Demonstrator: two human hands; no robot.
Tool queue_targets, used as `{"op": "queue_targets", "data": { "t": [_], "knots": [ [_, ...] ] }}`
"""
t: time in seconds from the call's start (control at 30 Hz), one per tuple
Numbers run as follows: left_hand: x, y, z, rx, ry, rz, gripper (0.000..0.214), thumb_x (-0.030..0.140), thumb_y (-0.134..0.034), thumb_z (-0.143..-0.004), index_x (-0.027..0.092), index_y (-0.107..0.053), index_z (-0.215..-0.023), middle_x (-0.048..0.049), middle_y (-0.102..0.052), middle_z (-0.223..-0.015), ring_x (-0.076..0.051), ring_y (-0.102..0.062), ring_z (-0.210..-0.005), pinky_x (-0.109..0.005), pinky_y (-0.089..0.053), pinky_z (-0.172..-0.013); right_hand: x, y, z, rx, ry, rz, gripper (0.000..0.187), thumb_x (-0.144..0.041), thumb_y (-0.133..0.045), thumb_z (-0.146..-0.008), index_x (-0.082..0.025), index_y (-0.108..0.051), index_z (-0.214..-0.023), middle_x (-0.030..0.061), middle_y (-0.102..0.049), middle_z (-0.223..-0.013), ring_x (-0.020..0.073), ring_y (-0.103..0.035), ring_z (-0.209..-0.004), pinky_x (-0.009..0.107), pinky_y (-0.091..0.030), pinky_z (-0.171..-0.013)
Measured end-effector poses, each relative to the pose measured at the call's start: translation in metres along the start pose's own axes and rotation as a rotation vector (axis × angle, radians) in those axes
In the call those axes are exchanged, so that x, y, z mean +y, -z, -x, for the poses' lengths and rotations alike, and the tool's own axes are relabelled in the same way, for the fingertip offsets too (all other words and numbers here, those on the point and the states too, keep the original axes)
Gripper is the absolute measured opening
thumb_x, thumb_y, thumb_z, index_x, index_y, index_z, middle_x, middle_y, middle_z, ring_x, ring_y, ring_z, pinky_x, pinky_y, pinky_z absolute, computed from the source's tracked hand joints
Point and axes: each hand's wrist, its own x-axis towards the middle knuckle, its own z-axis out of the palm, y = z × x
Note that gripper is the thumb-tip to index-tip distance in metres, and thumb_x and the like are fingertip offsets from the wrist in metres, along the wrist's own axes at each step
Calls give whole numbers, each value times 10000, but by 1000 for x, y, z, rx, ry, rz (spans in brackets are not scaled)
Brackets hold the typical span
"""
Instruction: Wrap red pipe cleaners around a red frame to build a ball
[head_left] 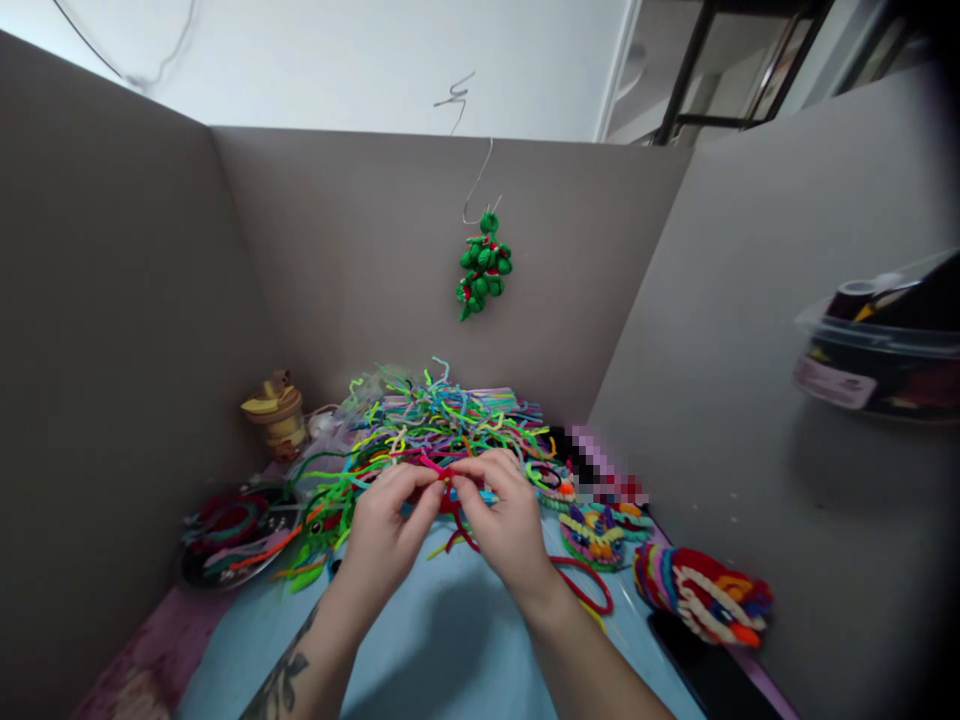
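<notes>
Both hands meet over the blue work surface [420,640]. My left hand [391,515] pinches a red pipe cleaner [432,465] between thumb and forefinger. From the other side, my right hand [506,522] grips the same piece, its fingertips almost touching the left ones. A bright pinkish-red end sticks out above the fingers, and more red shows below them. The exact shape in the fingers is small and partly hidden. Beyond the hands lies a large heap of multicoloured pipe cleaners [450,420]. A red loop of pipe cleaner [596,582] rests by my right wrist.
Left stands a round dark tray [217,575] with coiled stems, near a tan pot [283,420]. Right lie colourful pipe-cleaner pieces [596,540], a striped red one [705,590] and a dark flat object [705,670]. A green ornament [486,265] hangs on the grey partition [360,230]; a tub [885,360] hangs right.
</notes>
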Motion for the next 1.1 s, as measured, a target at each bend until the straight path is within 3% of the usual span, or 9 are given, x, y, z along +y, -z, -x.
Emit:
{"op": "queue_targets", "data": {
  "t": [0.17,0.4,0.53,0.73,0.93,1.1],
  "knots": [
    [0,-2,3,11,65,26,139,269,-518,-870,186,-625,-839,-14,-647,-780,-133,-575,-682,-228,-431,-634,-1,0,0,4,28,-1,142,-95,-570,-814,-207,-658,-818,15,-624,-773,171,-535,-792,305,-416,-729],
    [4,-1,1,-8,263,96,234,345,-487,-862,172,-591,-742,14,-560,-620,-123,-498,-553,-221,-376,-526,2,-4,5,1,124,21,155,-101,-544,-840,-205,-656,-817,15,-586,-736,171,-505,-766,335,-400,-727],
    [3,0,-1,-32,366,184,265,372,-483,-842,171,-565,-690,24,-510,-572,-123,-463,-534,-223,-356,-506,5,-6,7,0,207,19,256,-60,-497,-841,-226,-690,-866,14,-539,-712,170,-477,-756,350,-400,-731],
    [-3,0,-3,-42,423,303,274,387,-507,-820,166,-550,-663,26,-485,-577,-116,-442,-542,-215,-351,-507,8,-6,6,7,276,30,318,-51,-491,-833,-259,-731,-857,15,-482,-706,167,-447,-750,329,-395,-676],
    [-2,0,-4,-38,353,254,268,380,-509,-843,163,-575,-700,15,-514,-604,-117,-456,-559,-214,-363,-512,10,-5,5,-1,182,-5,335,-66,-471,-832,-272,-735,-833,22,-483,-753,164,-480,-765,316,-421,-673],
    [0,-2,-2,-9,244,145,233,351,-487,-875,174,-602,-779,-5,-598,-686,-133,-530,-613,-224,-402,-556,6,-4,2,-25,-120,-194,242,-177,-523,-842,-210,-612,-1064,25,-603,-859,156,-580,-801,298,-476,-741]
  ]
}}
